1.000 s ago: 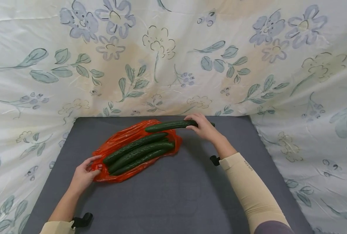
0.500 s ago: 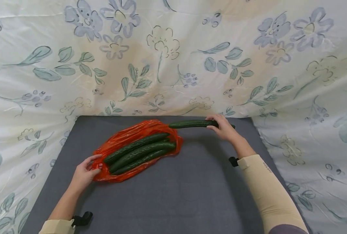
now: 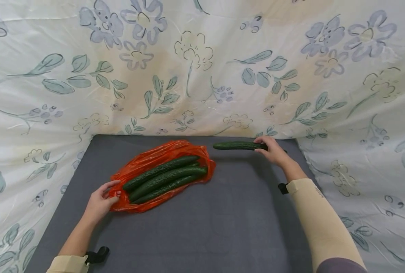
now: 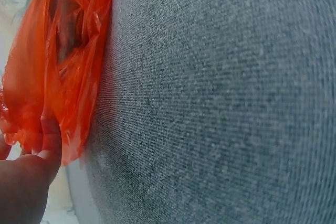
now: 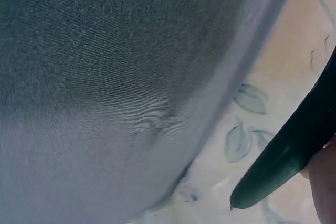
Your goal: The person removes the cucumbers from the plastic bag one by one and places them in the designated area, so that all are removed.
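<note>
My left hand pinches the near-left end of a thin red plastic bag; in the left wrist view, thumb and fingers meet on the bunched film. Several dark green cucumbers lie side by side in the bag, their upper sides exposed. To the right of the bag, my right hand grips one more cucumber near its right end. That cucumber is level, apart from the bag and raised above the table, its shadow below. The right wrist view has its tip at lower right.
The grey cloth-covered table stretches in front of the bag and to its right. A floral curtain hangs along the table's back edge and both sides. Black wrist cameras, one of them the left one, sit at both sleeve cuffs.
My right hand has carried its cucumber rightward, from over the bag's far end to beyond the bag. The left hand keeps its pinch, and the bag has barely moved.
</note>
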Motion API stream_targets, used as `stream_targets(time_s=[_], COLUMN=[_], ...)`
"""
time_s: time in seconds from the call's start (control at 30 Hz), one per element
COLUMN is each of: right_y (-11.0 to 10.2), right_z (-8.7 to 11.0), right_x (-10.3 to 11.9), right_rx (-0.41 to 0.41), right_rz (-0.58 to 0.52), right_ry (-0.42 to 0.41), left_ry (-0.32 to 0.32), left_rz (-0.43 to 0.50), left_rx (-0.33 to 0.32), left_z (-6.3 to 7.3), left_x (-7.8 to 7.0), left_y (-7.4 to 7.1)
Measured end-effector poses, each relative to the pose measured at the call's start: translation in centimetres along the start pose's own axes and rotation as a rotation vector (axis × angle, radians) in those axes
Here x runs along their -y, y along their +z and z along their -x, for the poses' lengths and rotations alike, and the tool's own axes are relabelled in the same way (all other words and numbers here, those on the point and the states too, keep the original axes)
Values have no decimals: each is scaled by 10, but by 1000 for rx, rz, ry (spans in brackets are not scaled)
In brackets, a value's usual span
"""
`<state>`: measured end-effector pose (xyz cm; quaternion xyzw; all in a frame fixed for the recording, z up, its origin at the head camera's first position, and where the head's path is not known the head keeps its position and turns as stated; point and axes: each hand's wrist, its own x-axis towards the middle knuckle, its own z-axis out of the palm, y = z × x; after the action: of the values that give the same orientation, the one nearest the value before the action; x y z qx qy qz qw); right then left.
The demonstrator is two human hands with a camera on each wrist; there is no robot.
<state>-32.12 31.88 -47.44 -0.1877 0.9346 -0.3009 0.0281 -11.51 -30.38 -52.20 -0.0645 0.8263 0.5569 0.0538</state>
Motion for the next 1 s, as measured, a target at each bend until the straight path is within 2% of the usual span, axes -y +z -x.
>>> stream_targets(time_s=[0.17, 0.43, 0.7, 1.0], right_y=[3, 18, 24, 33], right_z=[-3, -8, -18, -26], right_x=[-13, -32, -45, -52], right_rx=[-2, 30, 67, 132], right_rz=[16, 34, 77, 169], right_ry=[55, 110, 137, 137], left_ry=[3, -8, -15, 12], left_rz=[-29, -15, -30, -35], left_rx=[-14, -5, -2, -12], left_z=[-2, -4, -8, -4], left_x=[1, 1, 1, -3], left_y=[0, -1, -3, -2])
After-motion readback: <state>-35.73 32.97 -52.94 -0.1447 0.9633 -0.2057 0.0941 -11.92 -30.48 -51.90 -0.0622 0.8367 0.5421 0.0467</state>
